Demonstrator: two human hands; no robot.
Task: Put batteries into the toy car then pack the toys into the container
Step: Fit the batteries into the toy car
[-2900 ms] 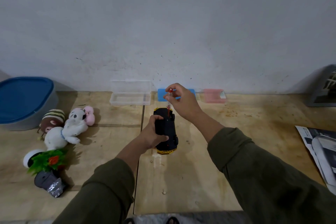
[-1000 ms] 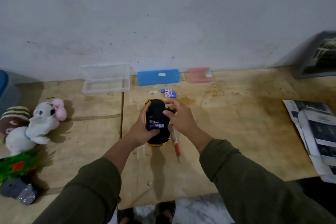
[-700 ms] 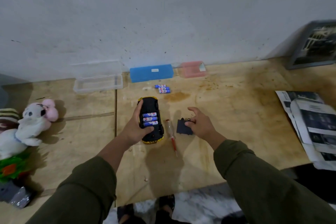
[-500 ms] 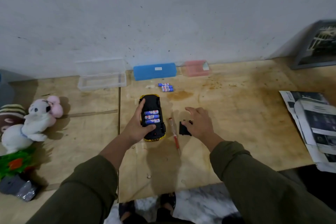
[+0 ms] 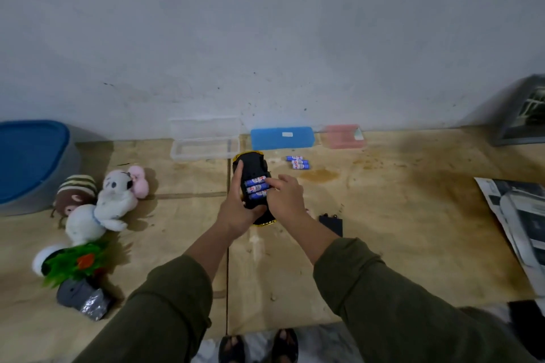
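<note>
Three batteries: sitting side by side in the open bay (image 5: 256, 187) on the underside of the toy car (image 5: 251, 186), blue wrappers up. Looks like old ones coming out or new ones being seated, honestly can't tell which from here.
Left hand: my left hand (image 5: 237, 209) is wrapped round the car from the left, index finger laid up along the body, thumb under the near end. Car is belly-up, held just above the table (image 5: 383, 215).
Right hand: my right hand (image 5: 284, 197) has fingertips (image 5: 272, 186) down on the right ends of the cells, fingers mostly straight, not curled round anything as far as I can see.
Step in hand: working the cells at their ends. I'd push toward the spring end first, then tip the free end, one cell at a time.
Tip: keep the car level so nothing rolls out, and check polarity marks before pressing home.
Spare batteries: three more (image 5: 299, 162) lie on the table past the car, near the blue case (image 5: 281, 138).
Cover: the black battery cover (image 5: 331, 224) lies just right of my right wrist, needs to go back on after.
Risk: mixing up the two sets, so keep them apart.
Packing: plush toys (image 5: 109, 200) and the blue-lidded container (image 5: 29, 162) wait off to the left, untouched for now.
</note>
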